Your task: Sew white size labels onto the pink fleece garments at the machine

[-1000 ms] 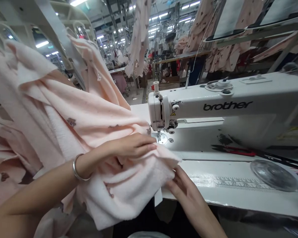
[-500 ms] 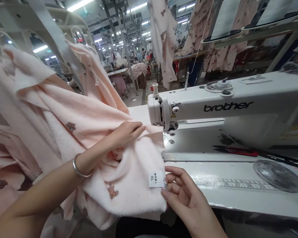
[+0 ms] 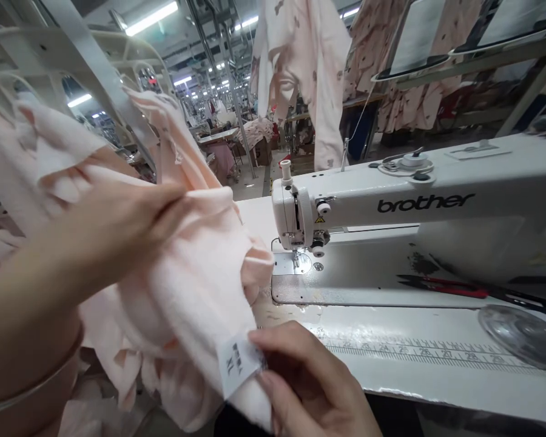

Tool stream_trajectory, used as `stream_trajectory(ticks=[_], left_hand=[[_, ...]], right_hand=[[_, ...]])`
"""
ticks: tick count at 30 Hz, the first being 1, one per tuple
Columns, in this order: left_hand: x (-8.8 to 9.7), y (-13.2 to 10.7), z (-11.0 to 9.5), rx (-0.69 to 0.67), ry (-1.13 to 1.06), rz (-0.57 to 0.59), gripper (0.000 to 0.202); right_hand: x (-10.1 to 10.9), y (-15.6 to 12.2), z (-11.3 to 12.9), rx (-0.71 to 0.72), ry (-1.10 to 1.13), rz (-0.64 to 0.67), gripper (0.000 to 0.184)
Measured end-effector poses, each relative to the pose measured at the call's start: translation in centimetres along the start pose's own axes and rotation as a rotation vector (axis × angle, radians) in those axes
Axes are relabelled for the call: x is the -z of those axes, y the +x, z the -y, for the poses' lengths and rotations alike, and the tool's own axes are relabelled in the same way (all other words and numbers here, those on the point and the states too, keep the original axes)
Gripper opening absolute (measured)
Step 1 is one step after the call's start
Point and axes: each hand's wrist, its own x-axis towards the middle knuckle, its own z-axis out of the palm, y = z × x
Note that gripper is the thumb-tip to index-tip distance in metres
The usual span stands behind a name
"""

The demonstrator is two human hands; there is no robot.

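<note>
A pink fleece garment piece [image 3: 204, 243] hangs between my two hands, left of the sewing machine [image 3: 346, 209]. My left hand [image 3: 136, 224], blurred by motion, pinches its upper edge. Low in the view, my right hand [image 3: 309, 376] closes thumb and fingers on the fabric's edge beside a white size label [image 3: 237, 363] marked XL. The label sits at a tilt on the cloth. Under the machine's head, the presser foot [image 3: 296, 260] and needle plate [image 3: 282, 264] are uncovered.
Red-handled thread snips [image 3: 455, 286] and a clear round dish [image 3: 521, 334] lie on the machine table at the right. A printed ruler [image 3: 418, 352] runs along the table's front. More pink garments [image 3: 300, 73] hang beyond the machine. Thread cones [image 3: 418, 36] stand at upper right.
Both hands have drawn the garment piece left, away from the machine head. My left hand has moved left and up, my right hand left and slightly down. The label has tilted.
</note>
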Motion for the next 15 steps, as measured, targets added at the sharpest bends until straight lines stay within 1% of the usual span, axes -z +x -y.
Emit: stream_trajectory(ticks=[1,2,3,4,5,6,8,9,10,11,12,13,15], left_hand=[[0.7,0.0,-0.2,0.015,0.012,-0.014,0.038],[0.6,0.4,-0.8,0.019,-0.002,0.017,0.036],[-0.4,1.0,-1.7,0.022,-0.031,0.078,0.032],[-2.2,1.9,-3.0,0.014,-0.087,0.215,0.025],[-4.5,2.9,-4.4,0.014,-0.114,0.289,0.021],[-7.2,4.0,-5.8,0.021,-0.133,0.322,0.018],[-12.8,6.0,-8.3,0.045,-0.180,0.363,0.019],[-15.3,6.9,-9.2,0.052,-0.208,0.383,0.020],[-17.5,7.7,-9.8,0.054,-0.239,0.397,0.021],[-19.1,8.4,-10.0,0.052,-0.275,0.406,0.023],[-20.3,9.0,-9.9,0.047,-0.313,0.408,0.023],[-21.0,9.5,-9.6,0.039,-0.356,0.405,0.023],[-21.3,10.0,-8.5,0.025,-0.452,0.384,0.019]], right_hand=[[0.2,-0.1,0.3,0.031,-0.034,0.023,0.030],[0.7,-0.2,0.3,0.040,-0.075,0.019,0.029],[1.5,-0.4,0.0,0.023,-0.130,0.002,0.025],[2.4,-0.5,-0.5,-0.006,-0.199,-0.026,0.021],[3.4,-0.5,-1.3,-0.024,-0.291,-0.064,0.019],[4.4,-0.5,-2.4,-0.023,-0.403,-0.095,0.020],[5.8,-0.1,-4.6,0.036,-0.654,-0.148,0.023],[6.1,0.2,-5.7,0.071,-0.786,-0.171,0.025],[6.3,0.6,-6.7,0.096,-0.925,-0.180,0.028],[6.2,1.0,-7.6,0.110,-1.066,-0.180,0.032],[6.0,1.4,-8.3,0.115,-1.203,-0.174,0.035],[5.7,1.9,-8.8,0.118,-1.328,-0.163,0.037],[5.4,2.5,-9.5,0.134,-1.512,-0.148,0.038]])
